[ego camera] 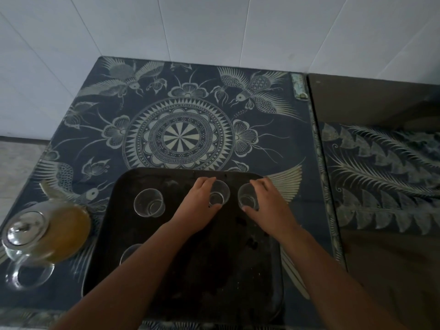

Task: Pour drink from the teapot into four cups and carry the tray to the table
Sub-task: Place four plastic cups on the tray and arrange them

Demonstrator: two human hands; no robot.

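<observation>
A dark rectangular tray (214,270) lies on a blue patterned cloth. Four clear glass cups stand on it, all looking empty. My left hand (202,201) is wrapped around the middle far cup (220,194). Around the right far cup (247,198) my right hand (266,201) is closed. A third cup (148,202) stands free at the tray's far left. The fourth cup (129,254) at the near left is partly hidden by my left forearm. A glass teapot (45,234) with amber drink and a metal-knobbed lid sits left of the tray, its handle toward me.
The cloth-covered surface (178,129) stands in a corner of white tiled walls. To the right, past a gap, a brown surface (371,101) carries another patterned cloth (381,177). Pale floor shows at the far left.
</observation>
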